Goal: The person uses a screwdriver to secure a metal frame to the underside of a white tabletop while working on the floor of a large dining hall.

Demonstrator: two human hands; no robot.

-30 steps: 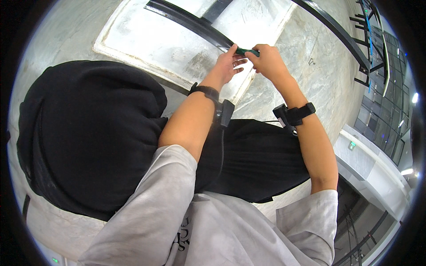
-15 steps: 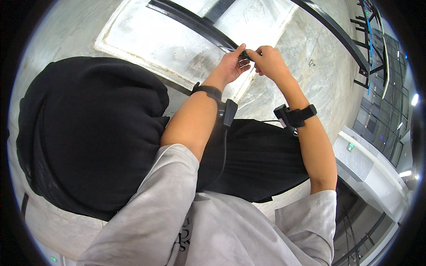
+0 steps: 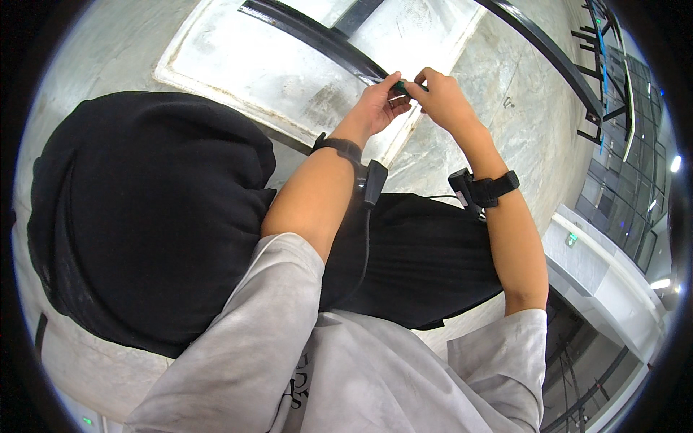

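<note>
A long black bar, slightly bowed and glossy, slants from the upper left down to my hands. Its near end lies at my left hand, which is closed around it, thumb on top and fingers curled below. Just past that end is a small dark green piece, partly covered by my fingers. My right hand pinches this piece from the right between thumb and forefinger. Exactly how the piece meets the bar is hidden by the fingers.
A white rectangular slab lies under the bar, on a grey marbled floor. Another black bar curves across the upper right toward a black metal frame. My black-clad legs are bent close by. Strapped devices with cables sit on my forearms.
My right hand has shifted slightly right and its fingers have moved along the green piece, so more of it shows. My left hand and the bar have hardly moved.
</note>
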